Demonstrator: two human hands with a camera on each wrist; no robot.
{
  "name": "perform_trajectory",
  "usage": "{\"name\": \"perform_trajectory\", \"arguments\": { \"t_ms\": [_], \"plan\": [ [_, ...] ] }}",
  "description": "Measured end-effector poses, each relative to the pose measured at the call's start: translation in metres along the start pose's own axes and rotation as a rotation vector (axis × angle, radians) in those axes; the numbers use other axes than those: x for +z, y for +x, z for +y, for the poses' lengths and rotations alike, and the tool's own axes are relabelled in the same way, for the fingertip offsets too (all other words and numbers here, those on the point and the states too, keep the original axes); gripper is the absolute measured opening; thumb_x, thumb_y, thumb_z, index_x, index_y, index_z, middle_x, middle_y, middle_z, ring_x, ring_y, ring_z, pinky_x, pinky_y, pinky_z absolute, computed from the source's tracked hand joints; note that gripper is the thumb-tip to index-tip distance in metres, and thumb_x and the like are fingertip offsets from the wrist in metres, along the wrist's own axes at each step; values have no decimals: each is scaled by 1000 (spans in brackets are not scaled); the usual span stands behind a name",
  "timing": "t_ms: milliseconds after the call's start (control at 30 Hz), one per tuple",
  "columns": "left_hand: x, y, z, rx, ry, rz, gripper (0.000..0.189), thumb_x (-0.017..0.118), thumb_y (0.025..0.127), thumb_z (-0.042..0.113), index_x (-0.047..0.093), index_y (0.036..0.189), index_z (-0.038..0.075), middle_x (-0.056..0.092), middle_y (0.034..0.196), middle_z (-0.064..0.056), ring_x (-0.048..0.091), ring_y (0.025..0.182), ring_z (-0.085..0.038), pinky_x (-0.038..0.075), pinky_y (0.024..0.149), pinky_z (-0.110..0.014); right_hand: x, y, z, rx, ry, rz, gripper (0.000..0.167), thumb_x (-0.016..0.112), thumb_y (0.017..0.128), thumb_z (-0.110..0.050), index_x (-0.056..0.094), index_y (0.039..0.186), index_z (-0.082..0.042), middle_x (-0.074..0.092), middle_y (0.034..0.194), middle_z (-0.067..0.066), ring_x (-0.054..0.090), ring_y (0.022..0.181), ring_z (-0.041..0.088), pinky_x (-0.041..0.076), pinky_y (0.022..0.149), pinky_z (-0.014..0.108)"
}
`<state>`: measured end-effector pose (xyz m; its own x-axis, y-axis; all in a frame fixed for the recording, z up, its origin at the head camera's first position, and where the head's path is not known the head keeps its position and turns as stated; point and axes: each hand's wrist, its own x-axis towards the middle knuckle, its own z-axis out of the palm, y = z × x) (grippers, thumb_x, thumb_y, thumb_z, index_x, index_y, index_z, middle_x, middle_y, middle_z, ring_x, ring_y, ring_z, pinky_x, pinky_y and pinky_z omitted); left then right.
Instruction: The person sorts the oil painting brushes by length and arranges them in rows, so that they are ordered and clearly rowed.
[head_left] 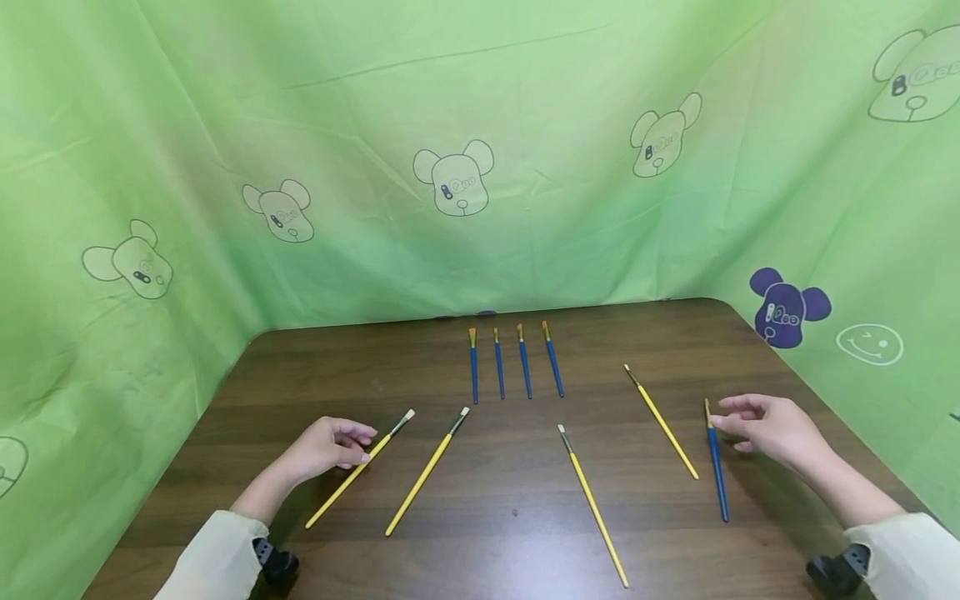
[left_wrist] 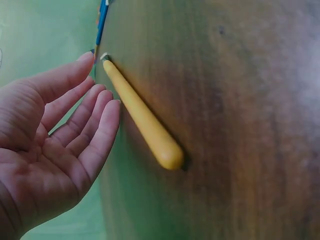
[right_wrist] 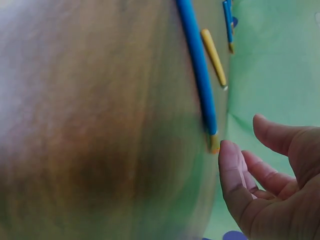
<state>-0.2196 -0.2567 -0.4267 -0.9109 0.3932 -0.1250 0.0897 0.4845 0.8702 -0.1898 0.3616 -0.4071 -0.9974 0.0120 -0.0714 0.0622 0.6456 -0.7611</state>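
Observation:
My left hand (head_left: 330,446) is at the leftmost yellow paintbrush (head_left: 341,490), its thumb and fingertips close to the upper handle. In the left wrist view the fingers are loosely bent, with a gap between thumb and fingers and nothing gripped; the yellow handle lies just beyond the fingertips. My right hand (head_left: 780,427) is beside the top of a blue paintbrush (head_left: 717,471) lying at the right of the table. The right wrist view has the thumb spread from the fingers, and the fingertips right by that brush's bristle end.
A second yellow paintbrush (head_left: 426,483) lies left of the middle; another (head_left: 594,507) and a further one (head_left: 663,423) lie to the right. Several blue paintbrushes (head_left: 524,367) stand in a row along the back of the brown table (head_left: 480,550). A green printed cloth (head_left: 360,158) surrounds the table.

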Motion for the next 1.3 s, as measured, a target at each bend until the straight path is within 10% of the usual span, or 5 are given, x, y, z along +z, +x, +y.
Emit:
{"name": "perform_trajectory", "arguments": {
  "t_ms": [1300],
  "plan": [
    [24,2,5,-59,141,188,35,84,72,4,73,104,1,64,88,-3,55,75,-18,48,61,-28,10,4,4,90,-34,-2,67,80,81,-23,50,121,22,62,96,21,64,75,18,58,65,32]
  ]
}}
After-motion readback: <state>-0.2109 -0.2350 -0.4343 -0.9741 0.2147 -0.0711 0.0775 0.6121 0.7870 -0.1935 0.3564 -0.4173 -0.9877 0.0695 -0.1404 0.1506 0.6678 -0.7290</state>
